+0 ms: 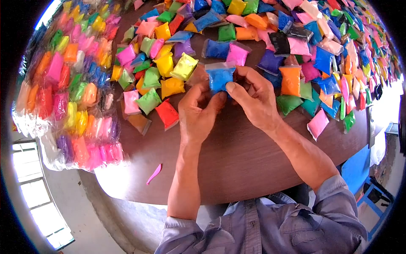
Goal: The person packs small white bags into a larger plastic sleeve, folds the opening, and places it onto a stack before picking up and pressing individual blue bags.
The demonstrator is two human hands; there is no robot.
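Between my two hands is a small clear packet of blue modelling clay (220, 78), held upright with its transparent flap at the top. My left hand (198, 111) grips its lower left side, thumb near the bottom edge. On the other side, my right hand (257, 100) pinches the right edge, with the thumb on the front face. Some fingers of both hands are hidden behind the packet. Close by lie a yellow packet (184, 67), a magenta packet (237, 54), a red packet (168, 114) and an orange packet (290, 81).
Loose packets in many colours cover the back and right of the brown table (237, 169). Large clear bags (80, 106) full of coloured packets are stacked at the left. A pink plastic tool (154, 174) lies near the front edge. A blue stool (374, 207) stands at the lower right.
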